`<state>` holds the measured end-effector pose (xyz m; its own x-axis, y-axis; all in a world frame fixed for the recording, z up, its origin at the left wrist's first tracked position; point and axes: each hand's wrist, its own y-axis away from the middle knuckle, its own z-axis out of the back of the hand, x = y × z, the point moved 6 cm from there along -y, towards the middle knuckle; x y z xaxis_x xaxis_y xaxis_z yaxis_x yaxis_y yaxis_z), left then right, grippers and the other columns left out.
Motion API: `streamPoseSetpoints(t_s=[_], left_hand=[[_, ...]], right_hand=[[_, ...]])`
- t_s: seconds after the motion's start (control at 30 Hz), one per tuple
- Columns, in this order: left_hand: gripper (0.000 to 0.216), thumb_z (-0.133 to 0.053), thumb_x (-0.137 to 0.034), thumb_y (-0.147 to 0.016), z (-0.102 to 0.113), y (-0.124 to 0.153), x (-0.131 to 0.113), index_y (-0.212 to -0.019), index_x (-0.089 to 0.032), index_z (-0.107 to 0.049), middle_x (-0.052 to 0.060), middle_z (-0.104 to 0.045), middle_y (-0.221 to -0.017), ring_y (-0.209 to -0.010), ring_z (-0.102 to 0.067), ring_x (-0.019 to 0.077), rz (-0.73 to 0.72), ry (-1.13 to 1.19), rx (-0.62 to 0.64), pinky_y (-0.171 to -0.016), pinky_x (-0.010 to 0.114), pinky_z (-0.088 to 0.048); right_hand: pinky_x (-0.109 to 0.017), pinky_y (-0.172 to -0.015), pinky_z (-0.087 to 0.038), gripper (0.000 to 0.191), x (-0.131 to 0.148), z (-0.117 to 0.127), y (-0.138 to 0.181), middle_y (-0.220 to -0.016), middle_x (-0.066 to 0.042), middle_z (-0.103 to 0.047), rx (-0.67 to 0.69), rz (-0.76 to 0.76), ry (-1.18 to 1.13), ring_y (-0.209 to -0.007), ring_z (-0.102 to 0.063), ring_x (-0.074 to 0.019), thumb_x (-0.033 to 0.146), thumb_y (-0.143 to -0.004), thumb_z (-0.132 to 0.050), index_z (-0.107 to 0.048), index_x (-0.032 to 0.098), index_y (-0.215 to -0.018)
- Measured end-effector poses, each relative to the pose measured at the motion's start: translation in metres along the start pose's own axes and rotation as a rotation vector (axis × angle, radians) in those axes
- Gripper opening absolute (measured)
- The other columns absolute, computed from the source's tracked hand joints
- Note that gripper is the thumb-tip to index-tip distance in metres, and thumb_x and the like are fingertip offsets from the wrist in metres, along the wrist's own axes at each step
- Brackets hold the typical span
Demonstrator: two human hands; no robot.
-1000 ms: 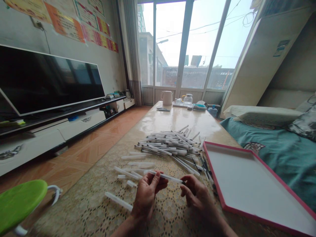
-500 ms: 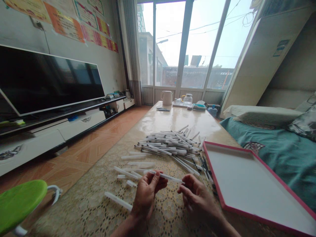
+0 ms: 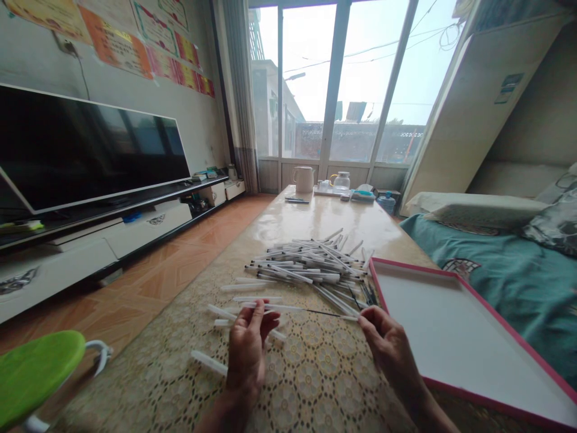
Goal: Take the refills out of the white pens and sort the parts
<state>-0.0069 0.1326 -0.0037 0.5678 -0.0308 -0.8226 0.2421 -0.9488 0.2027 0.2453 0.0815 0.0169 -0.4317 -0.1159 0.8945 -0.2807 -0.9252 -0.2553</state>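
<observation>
My left hand (image 3: 247, 346) is closed on a white pen barrel (image 3: 286, 308), held level above the patterned tablecloth. From the barrel's right end sticks a thin pen refill (image 3: 327, 313), dark along the middle and pale toward its outer end. My right hand (image 3: 391, 344) pinches that outer end between thumb and fingers. Part of the refill seems to be still inside the barrel. Loose white barrels (image 3: 210, 362) lie on the cloth around my left hand. Beyond both hands is a heap of white pens (image 3: 306, 261), many with black tips.
At the right stands a shallow white tray with a pink rim (image 3: 415, 263); black refills (image 3: 368, 294) lie against its left side. A cream jug (image 3: 304, 179) and a glass kettle (image 3: 342, 181) are at the table's far end. A green stool (image 3: 42, 376) stands left.
My hands have moved apart, the left leftward and the right rightward. A dark stretch of refill now shows between the barrel and my right hand.
</observation>
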Motion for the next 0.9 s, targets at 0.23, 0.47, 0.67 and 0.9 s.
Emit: streamPoseSetpoints(t_s=[0.23, 0.47, 0.67, 0.9], left_hand=[[0.018, -0.062, -0.019, -0.072, 0.014, -0.007, -0.015, -0.09, -0.017, -0.061, 0.002, -0.059, -0.094, -0.058, -0.062, 0.0075, -0.117, -0.06, -0.11, -0.045, 0.014, -0.046], [0.051, -0.059, -0.021, -0.074, 0.014, -0.001, -0.032, -0.121, -0.028, -0.042, 0.008, -0.033, -0.132, -0.07, -0.066, 0.0112, -0.35, -0.158, -0.151, -0.05, 0.019, -0.052], [0.037, -0.062, -0.027, -0.071, 0.005, 0.003, -0.026, -0.106, -0.023, -0.05, 0.006, -0.046, -0.118, -0.067, -0.064, 0.0115, -0.307, -0.174, -0.051, -0.049, 0.021, -0.05], [0.032, -0.062, -0.028, -0.069, -0.001, 0.006, -0.01, -0.099, -0.019, -0.053, 0.004, -0.057, -0.099, -0.062, -0.062, 0.0115, -0.171, -0.206, 0.034, -0.048, 0.021, -0.046]], right_hand=[[-0.027, -0.053, -0.037, 0.018, 0.0, 0.047, -0.008, -0.061, -0.003, -0.054, -0.446, 0.083, 0.601, -0.053, -0.052, -0.0185, 0.035, -0.083, -0.043, -0.046, 0.019, -0.076], [-0.034, -0.069, -0.042, 0.015, 0.003, 0.029, -0.012, -0.084, -0.012, -0.059, -0.37, 0.21, 0.887, -0.077, -0.057, -0.0252, 0.022, -0.083, -0.04, -0.049, 0.015, -0.093], [-0.026, -0.065, -0.044, 0.015, 0.028, -0.005, -0.006, -0.085, -0.007, -0.06, -0.043, 0.25, 0.597, -0.074, -0.058, -0.0175, 0.018, -0.084, -0.038, -0.052, 0.018, -0.09], [-0.024, -0.063, -0.037, 0.012, 0.025, -0.036, -0.035, -0.083, -0.008, -0.06, 0.207, 0.155, 0.91, -0.077, -0.057, -0.0175, 0.01, -0.079, -0.044, -0.054, 0.017, -0.08]])
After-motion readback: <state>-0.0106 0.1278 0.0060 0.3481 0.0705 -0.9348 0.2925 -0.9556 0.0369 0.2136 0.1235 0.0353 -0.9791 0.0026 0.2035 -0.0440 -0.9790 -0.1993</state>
